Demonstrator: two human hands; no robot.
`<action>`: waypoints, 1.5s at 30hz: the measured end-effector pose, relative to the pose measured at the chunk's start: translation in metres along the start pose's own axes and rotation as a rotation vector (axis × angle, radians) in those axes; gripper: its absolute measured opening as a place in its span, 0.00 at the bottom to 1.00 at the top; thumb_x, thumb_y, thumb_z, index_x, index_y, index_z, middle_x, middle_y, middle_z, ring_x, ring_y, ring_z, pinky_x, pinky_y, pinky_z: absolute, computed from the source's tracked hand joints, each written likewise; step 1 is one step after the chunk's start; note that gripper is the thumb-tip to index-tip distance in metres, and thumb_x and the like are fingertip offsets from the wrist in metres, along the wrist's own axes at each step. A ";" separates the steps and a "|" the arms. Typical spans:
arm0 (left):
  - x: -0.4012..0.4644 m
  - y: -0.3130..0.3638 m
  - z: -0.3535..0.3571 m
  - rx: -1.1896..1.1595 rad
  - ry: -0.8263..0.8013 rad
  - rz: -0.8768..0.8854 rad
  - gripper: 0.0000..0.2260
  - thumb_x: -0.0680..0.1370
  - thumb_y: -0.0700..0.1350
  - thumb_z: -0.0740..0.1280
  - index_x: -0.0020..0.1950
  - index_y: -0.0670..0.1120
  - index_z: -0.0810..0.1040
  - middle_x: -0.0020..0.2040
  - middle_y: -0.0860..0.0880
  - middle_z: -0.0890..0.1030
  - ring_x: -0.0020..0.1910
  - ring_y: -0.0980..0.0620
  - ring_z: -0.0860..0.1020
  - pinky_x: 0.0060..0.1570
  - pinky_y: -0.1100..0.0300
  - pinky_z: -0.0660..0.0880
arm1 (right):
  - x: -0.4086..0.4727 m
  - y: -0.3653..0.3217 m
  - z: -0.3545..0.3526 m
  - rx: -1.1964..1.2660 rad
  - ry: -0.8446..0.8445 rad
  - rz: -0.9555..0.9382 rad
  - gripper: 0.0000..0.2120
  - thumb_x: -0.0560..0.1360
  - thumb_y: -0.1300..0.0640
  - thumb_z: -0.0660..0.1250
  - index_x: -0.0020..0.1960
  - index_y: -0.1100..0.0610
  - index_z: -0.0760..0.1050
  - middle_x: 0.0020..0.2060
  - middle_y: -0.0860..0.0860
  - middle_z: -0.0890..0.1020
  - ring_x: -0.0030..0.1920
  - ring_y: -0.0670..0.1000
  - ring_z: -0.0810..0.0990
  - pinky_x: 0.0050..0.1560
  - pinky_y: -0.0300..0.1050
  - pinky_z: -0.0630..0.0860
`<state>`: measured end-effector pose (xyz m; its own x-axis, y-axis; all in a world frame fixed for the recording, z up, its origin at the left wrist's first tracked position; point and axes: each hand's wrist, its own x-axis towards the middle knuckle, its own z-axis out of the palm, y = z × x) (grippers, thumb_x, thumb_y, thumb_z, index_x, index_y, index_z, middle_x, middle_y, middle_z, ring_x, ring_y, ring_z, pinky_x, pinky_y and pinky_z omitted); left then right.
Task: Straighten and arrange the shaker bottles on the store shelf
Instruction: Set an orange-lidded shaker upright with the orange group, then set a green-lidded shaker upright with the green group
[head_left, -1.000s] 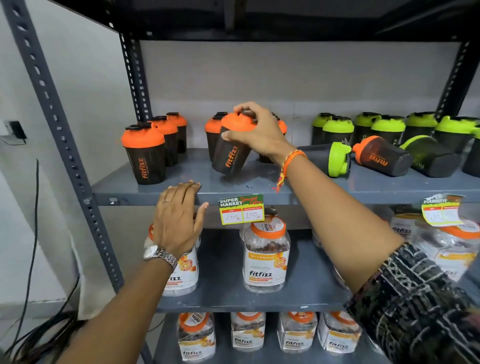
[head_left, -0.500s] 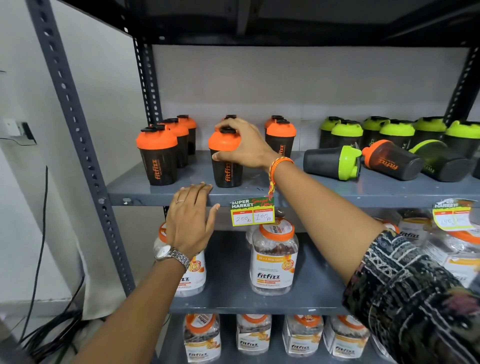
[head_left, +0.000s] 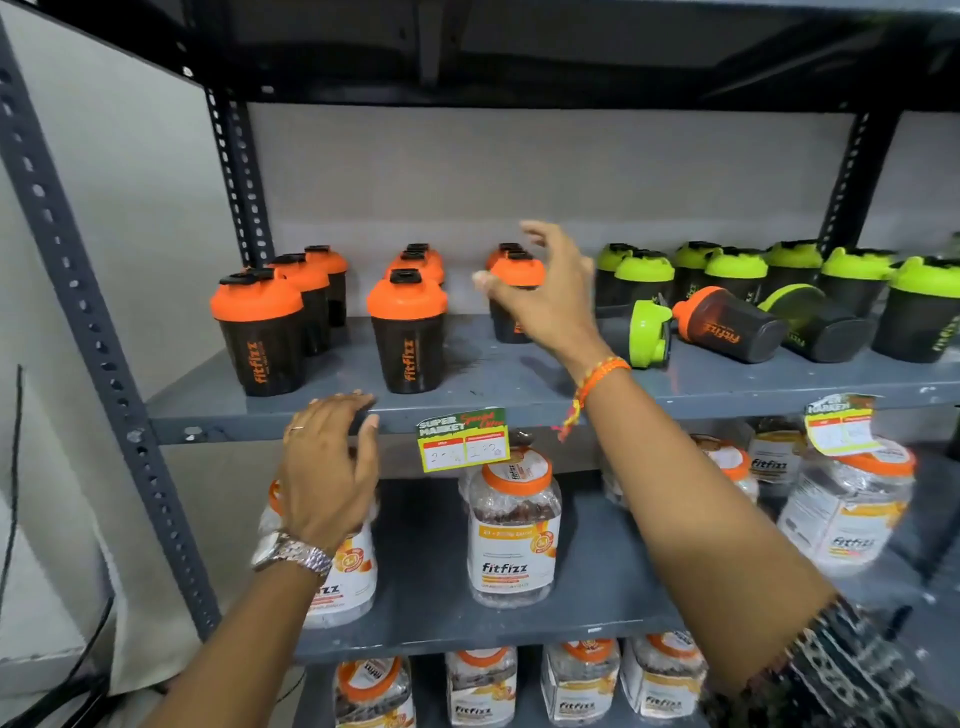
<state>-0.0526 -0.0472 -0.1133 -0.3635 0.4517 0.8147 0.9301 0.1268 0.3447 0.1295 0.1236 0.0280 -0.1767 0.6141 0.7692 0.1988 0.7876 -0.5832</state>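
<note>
Black shaker bottles with orange lids stand upright in three rows on the grey shelf (head_left: 519, 384); the front middle one (head_left: 408, 332) stands free. My right hand (head_left: 545, 296) hovers open in front of the third row's front orange bottle (head_left: 517, 270), holding nothing. To its right, a green-lidded bottle (head_left: 647, 332), an orange-lidded bottle (head_left: 732, 327) and another green-lidded bottle (head_left: 815, 322) lie on their sides. Upright green-lidded bottles (head_left: 735, 273) fill the back right. My left hand (head_left: 330, 462) rests with fingertips on the shelf's front edge.
A price tag (head_left: 462, 439) hangs from the shelf lip, another (head_left: 841, 423) at the right. Clear jars with orange lids (head_left: 514, 519) stand on the lower shelves. Perforated metal uprights (head_left: 104, 332) frame the left side. Cables hang by the wall at left.
My right hand let go of the orange-lidded bottle, which now stands upright in the middle row's front, and moved right with fingers spread. The left hand stayed on the shelf edge.
</note>
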 end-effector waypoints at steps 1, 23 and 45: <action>-0.001 0.005 -0.002 -0.022 0.037 -0.003 0.14 0.79 0.47 0.61 0.61 0.45 0.81 0.58 0.44 0.84 0.59 0.43 0.79 0.64 0.51 0.68 | 0.001 0.013 -0.015 -0.014 0.135 0.042 0.33 0.65 0.44 0.78 0.66 0.55 0.74 0.62 0.53 0.78 0.62 0.52 0.74 0.67 0.48 0.65; -0.027 0.191 0.101 0.029 -0.237 0.182 0.24 0.79 0.54 0.61 0.72 0.44 0.72 0.73 0.46 0.74 0.76 0.44 0.68 0.78 0.48 0.57 | 0.013 0.156 -0.134 -0.138 -0.354 0.134 0.51 0.56 0.56 0.86 0.73 0.53 0.65 0.68 0.52 0.74 0.69 0.53 0.71 0.66 0.43 0.67; -0.018 0.210 0.138 0.173 -0.246 0.311 0.23 0.80 0.55 0.60 0.74 0.48 0.71 0.72 0.49 0.75 0.70 0.47 0.73 0.74 0.51 0.61 | 0.055 0.148 -0.174 -0.187 -0.175 0.112 0.36 0.64 0.45 0.76 0.71 0.44 0.74 0.63 0.55 0.78 0.68 0.54 0.72 0.62 0.38 0.63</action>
<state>0.1564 0.0934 -0.1195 -0.0603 0.6859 0.7252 0.9961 0.0880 -0.0004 0.3172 0.2652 0.0290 -0.3046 0.7088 0.6362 0.3977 0.7016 -0.5912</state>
